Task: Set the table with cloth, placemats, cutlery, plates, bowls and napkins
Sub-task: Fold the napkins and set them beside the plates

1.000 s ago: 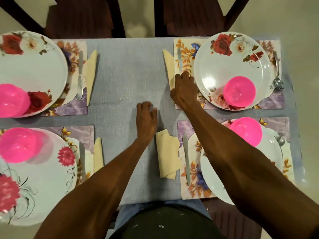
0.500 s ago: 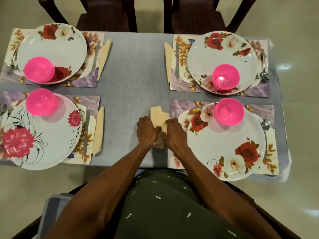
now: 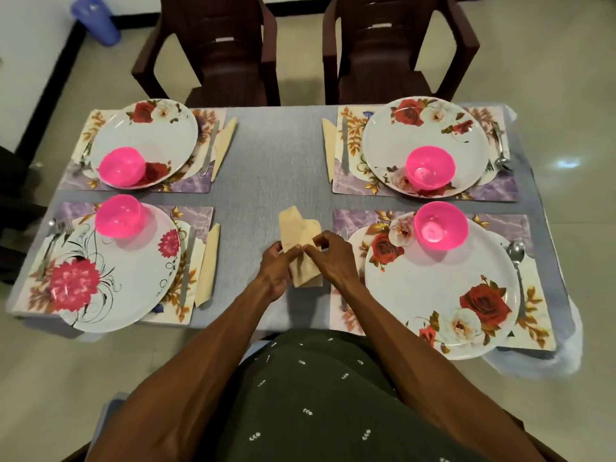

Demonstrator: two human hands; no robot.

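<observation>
Now both hands pinch the cream napkin (image 3: 297,235): left hand (image 3: 275,265) and right hand (image 3: 330,258) closed on it, just beside the near placemat (image 3: 353,217) rightward. Crease it flat, edges matched.

No text, label, brand, number or sign can be read anywhere in the view. The plates and placemats carry only flower and leaf patterns, and the dark garment at the bottom bears only small pale sprig motifs, no letters.
</observation>
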